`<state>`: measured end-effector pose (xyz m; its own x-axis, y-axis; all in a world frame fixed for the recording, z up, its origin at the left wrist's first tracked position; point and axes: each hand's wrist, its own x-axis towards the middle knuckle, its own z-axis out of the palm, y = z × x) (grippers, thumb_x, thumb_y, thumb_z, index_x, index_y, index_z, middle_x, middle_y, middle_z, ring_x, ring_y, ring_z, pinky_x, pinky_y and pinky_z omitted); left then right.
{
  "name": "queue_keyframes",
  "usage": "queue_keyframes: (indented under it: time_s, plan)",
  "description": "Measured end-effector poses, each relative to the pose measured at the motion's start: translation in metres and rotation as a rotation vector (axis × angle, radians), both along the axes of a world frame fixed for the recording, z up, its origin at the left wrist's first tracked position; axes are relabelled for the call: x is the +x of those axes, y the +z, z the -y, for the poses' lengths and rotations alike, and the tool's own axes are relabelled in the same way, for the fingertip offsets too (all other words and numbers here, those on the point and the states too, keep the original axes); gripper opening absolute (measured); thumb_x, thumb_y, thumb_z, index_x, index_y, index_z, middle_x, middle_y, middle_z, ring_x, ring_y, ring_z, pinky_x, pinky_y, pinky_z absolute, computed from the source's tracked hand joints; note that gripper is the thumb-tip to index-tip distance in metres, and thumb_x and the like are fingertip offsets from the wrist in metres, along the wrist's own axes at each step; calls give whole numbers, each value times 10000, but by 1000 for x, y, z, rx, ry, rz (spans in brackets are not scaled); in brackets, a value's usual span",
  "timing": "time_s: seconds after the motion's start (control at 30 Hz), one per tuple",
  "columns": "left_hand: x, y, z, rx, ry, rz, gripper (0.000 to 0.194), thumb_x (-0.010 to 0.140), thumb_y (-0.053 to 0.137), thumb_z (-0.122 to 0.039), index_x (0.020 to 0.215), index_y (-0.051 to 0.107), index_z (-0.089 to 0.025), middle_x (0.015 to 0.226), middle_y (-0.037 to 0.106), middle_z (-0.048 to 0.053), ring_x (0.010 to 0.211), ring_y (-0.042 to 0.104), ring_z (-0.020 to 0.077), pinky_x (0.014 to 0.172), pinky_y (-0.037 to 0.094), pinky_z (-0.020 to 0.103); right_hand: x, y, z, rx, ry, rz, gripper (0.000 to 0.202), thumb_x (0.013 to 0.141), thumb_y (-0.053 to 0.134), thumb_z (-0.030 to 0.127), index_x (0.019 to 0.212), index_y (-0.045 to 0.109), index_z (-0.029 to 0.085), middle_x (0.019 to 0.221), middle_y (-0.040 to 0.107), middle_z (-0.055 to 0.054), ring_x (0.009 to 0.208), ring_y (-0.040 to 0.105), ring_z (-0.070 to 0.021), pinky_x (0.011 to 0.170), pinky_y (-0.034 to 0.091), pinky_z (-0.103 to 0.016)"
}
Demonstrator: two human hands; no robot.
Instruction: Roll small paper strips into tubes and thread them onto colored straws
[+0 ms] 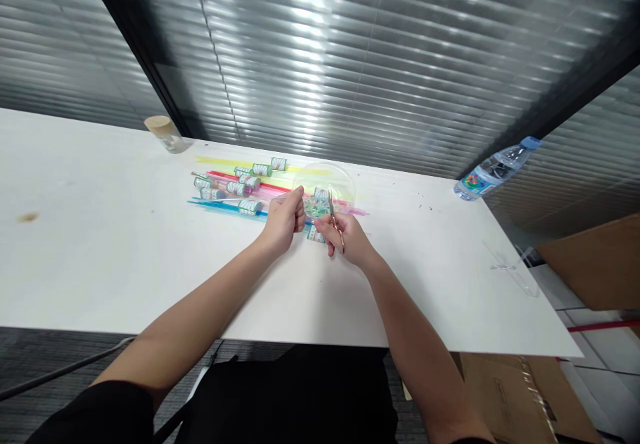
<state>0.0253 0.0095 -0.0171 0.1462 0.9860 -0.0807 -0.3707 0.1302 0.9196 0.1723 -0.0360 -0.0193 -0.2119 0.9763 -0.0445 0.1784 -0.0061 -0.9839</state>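
My right hand (349, 236) holds a pair of small scissors (333, 212) by rose-gold handles, with the blades pointing away from me. To its left, my left hand (285, 221) is closed in a pinch, and whatever is between its fingers is too small to make out. Just beyond both hands lies a clear round plastic bowl (345, 176), with many small green, blue and yellow bits (316, 207) in it. Bundles of thin coloured strips with printed paper bands lie left of and under the bowl: yellow (213, 160), red (220, 176) and blue (200, 203). My hands partly cover them.
At the back left of the white table (125, 251) a clear jar with a tan lid (159, 124) stands by the window blinds. A water bottle (493, 172) is at the right edge, near a clear plastic piece (505, 268). Cardboard boxes (500, 391) sit below.
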Motion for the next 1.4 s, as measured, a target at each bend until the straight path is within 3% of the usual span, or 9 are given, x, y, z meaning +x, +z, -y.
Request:
queue_keyframes:
  time_s: [0.3, 1.4]
  plan:
    - [1, 5, 7, 1, -123, -56, 574, 771, 675, -493, 544, 236, -201, 469, 201, -93, 382, 204, 25, 381, 144, 181, -1, -1, 1, 33, 8, -16, 442, 756, 690, 596, 733, 498, 199, 549, 470, 65, 419, 488, -95, 428, 372, -239]
    - [-1, 5, 5, -28, -157, -31, 558, 777, 672, -460, 552, 230, -204, 488, 189, -98, 383, 192, 17, 372, 147, 161, -2, -6, 0, 51, -49, 70, 421, 735, 741, 529, 682, 474, 207, 493, 445, 66, 415, 419, -89, 410, 339, -229]
